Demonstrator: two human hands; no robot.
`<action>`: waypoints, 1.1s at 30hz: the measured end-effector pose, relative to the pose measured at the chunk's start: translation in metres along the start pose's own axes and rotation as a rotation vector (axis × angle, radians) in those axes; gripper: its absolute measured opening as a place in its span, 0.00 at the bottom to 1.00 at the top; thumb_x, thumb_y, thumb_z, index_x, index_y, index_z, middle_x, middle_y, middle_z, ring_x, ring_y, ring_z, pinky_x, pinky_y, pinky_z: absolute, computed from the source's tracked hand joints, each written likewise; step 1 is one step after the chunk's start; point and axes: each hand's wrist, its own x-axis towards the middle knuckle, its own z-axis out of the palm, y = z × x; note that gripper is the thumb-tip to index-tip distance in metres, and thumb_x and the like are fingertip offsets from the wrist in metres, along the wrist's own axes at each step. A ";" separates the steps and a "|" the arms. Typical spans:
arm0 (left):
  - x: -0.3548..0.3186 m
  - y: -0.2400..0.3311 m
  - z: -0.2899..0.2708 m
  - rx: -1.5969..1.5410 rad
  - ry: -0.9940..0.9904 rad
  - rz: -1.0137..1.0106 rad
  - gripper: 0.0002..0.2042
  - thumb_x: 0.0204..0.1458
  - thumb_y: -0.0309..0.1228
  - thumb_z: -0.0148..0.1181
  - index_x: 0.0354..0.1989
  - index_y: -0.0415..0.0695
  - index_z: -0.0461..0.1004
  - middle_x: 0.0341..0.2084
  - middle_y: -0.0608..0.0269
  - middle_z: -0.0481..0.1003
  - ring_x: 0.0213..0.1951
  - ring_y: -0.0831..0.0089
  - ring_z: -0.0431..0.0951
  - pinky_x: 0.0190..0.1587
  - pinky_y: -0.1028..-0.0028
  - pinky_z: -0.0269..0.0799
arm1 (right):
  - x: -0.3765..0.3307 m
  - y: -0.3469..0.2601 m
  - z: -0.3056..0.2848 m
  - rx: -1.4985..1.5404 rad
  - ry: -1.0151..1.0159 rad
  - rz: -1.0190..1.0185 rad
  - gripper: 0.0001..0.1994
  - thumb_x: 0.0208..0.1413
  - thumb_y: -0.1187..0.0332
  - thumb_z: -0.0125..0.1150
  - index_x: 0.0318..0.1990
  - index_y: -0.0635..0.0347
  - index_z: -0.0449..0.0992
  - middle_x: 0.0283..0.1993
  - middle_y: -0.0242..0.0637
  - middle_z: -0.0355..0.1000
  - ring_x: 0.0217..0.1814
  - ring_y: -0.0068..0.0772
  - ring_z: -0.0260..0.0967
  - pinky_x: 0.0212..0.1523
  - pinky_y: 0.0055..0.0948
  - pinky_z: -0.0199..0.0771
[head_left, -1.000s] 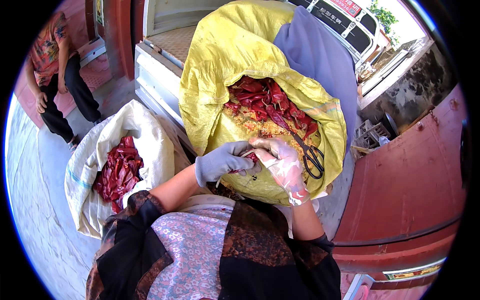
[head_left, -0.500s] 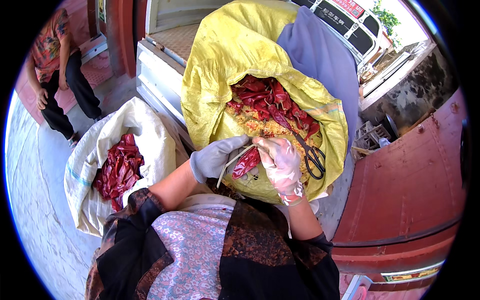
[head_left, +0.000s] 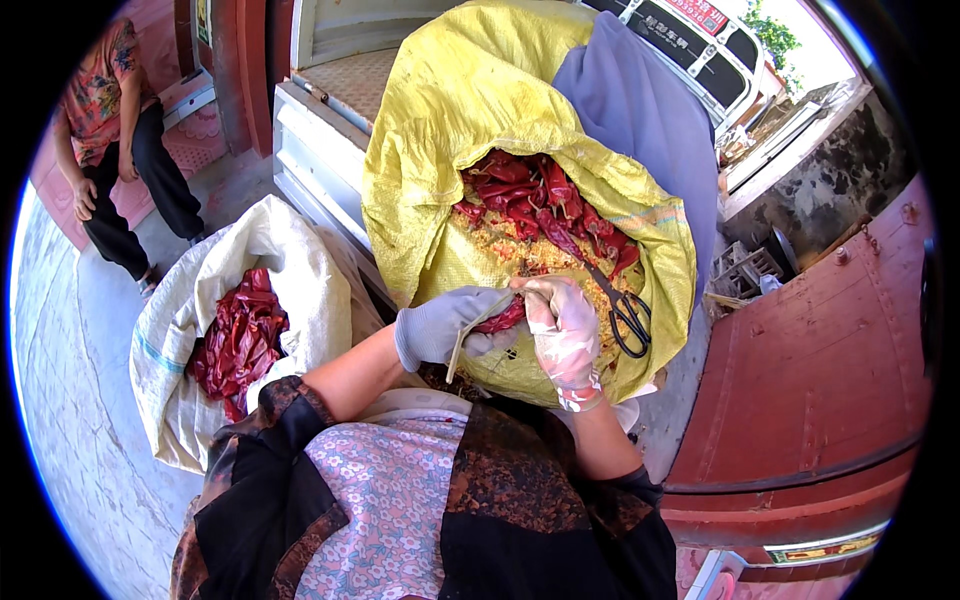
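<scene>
My left hand (head_left: 440,325), in a grey glove, is closed around a dried red chili pepper (head_left: 503,318). A thin pale strip (head_left: 456,358), perhaps a split stick, also pokes out of this hand. My right hand (head_left: 564,338), in a whitish, pink-patterned glove, pinches the pepper's upper end, where the fingers hide the stem. Both hands are over the near edge of an open yellow woven sack (head_left: 470,90). Inside lie whole red chilies (head_left: 515,190) and loose yellow seeds (head_left: 562,262). Black-handled scissors (head_left: 628,318) rest on the seeds, right of my right hand.
Left of me stands a white woven sack (head_left: 160,400) holding flattened red chilies (head_left: 240,340). A white metal vehicle bed (head_left: 320,140) is behind it. Grey-blue cloth (head_left: 640,110) lies behind the yellow sack. Another person (head_left: 110,130) sits far left; a red metal panel (head_left: 800,350) stands right.
My left hand has shifted slightly right and up and covers more of the pepper. The pale strip has swung with it. My right hand stays near the same spot, its fingers slightly turned.
</scene>
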 end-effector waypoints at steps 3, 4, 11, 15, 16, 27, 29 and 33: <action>0.005 0.009 0.012 0.166 0.146 -0.007 0.15 0.59 0.42 0.45 0.38 0.42 0.70 0.23 0.71 0.65 0.21 0.84 0.60 0.23 0.81 0.55 | -0.007 0.002 0.006 0.454 0.043 0.400 0.03 0.55 0.75 0.54 0.35 0.63 0.72 0.35 0.32 0.74 0.33 0.18 0.68 0.31 0.19 0.68; 0.004 0.017 0.019 0.126 0.182 -0.032 0.18 0.59 0.46 0.45 0.34 0.42 0.71 0.19 0.73 0.62 0.19 0.85 0.57 0.22 0.82 0.51 | -0.002 -0.009 0.006 0.578 0.054 0.511 0.03 0.56 0.74 0.54 0.35 0.63 0.72 0.35 0.31 0.74 0.32 0.17 0.67 0.30 0.19 0.68; 0.005 0.015 0.023 0.052 0.303 -0.032 0.17 0.58 0.42 0.45 0.26 0.44 0.73 0.15 0.75 0.63 0.17 0.87 0.57 0.20 0.84 0.51 | -0.001 -0.014 0.008 0.856 0.144 0.749 0.07 0.57 0.66 0.53 0.37 0.60 0.72 0.36 0.33 0.74 0.27 0.18 0.66 0.21 0.16 0.61; 0.009 0.010 0.026 -0.067 0.288 0.044 0.14 0.56 0.41 0.51 0.25 0.45 0.71 0.14 0.76 0.62 0.17 0.88 0.57 0.19 0.84 0.49 | -0.001 -0.020 0.021 0.672 0.290 0.400 0.06 0.57 0.71 0.52 0.38 0.63 0.71 0.37 0.37 0.74 0.31 0.20 0.67 0.30 0.17 0.65; 0.009 0.011 0.034 -0.138 0.289 0.064 0.13 0.55 0.41 0.52 0.25 0.45 0.70 0.14 0.77 0.62 0.17 0.89 0.56 0.19 0.84 0.49 | 0.000 -0.020 0.022 0.658 0.310 0.351 0.05 0.56 0.72 0.52 0.38 0.64 0.71 0.37 0.38 0.74 0.32 0.20 0.67 0.32 0.18 0.66; 0.017 0.004 0.031 -0.409 0.212 0.129 0.09 0.57 0.35 0.51 0.27 0.45 0.67 0.12 0.78 0.55 0.13 0.87 0.50 0.16 0.81 0.42 | 0.006 -0.018 0.016 0.919 0.281 0.764 0.11 0.59 0.64 0.51 0.42 0.62 0.72 0.37 0.35 0.73 0.35 0.20 0.68 0.31 0.18 0.66; 0.016 0.006 0.031 -0.352 0.217 0.125 0.09 0.57 0.34 0.51 0.28 0.44 0.67 0.12 0.78 0.55 0.13 0.87 0.50 0.16 0.81 0.42 | 0.009 -0.021 0.012 0.980 0.262 0.824 0.11 0.59 0.64 0.51 0.42 0.61 0.72 0.35 0.32 0.73 0.32 0.19 0.66 0.28 0.18 0.65; 0.010 0.003 0.032 -0.287 0.222 0.094 0.10 0.57 0.35 0.50 0.28 0.43 0.68 0.11 0.78 0.56 0.13 0.88 0.50 0.16 0.82 0.43 | 0.009 0.018 -0.006 1.479 0.218 0.669 0.10 0.59 0.65 0.50 0.43 0.60 0.72 0.32 0.28 0.68 0.29 0.21 0.62 0.27 0.21 0.63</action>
